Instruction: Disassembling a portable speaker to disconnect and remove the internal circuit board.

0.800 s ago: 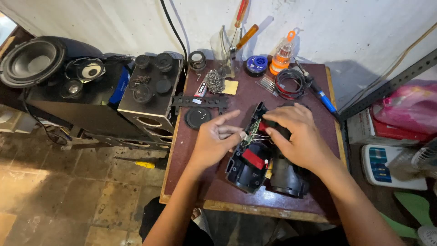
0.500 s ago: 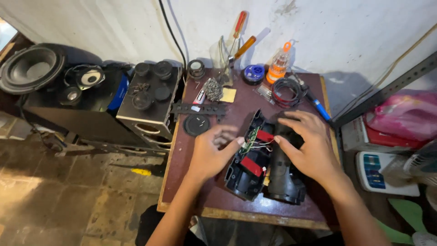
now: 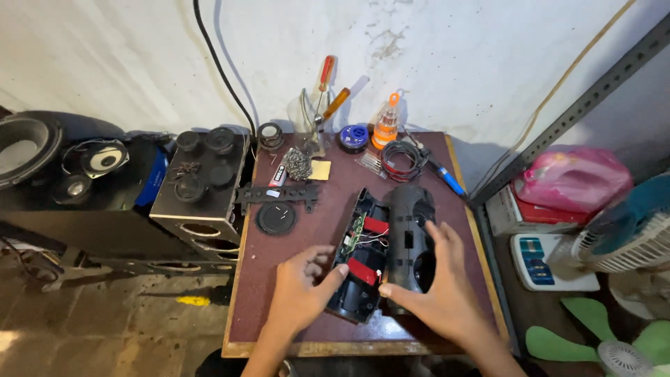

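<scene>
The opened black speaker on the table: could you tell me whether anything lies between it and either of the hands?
Nothing visible does. The left hand already touches the open half of the speaker at its near end, and the right hand rests on the closed black half beside it. The round black disc lies apart, to the left.

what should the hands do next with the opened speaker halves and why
Probably steady the open half with the left hand and ease the closed half aside with the right hand, gently: thin wires near the circuit board run between them.
</scene>
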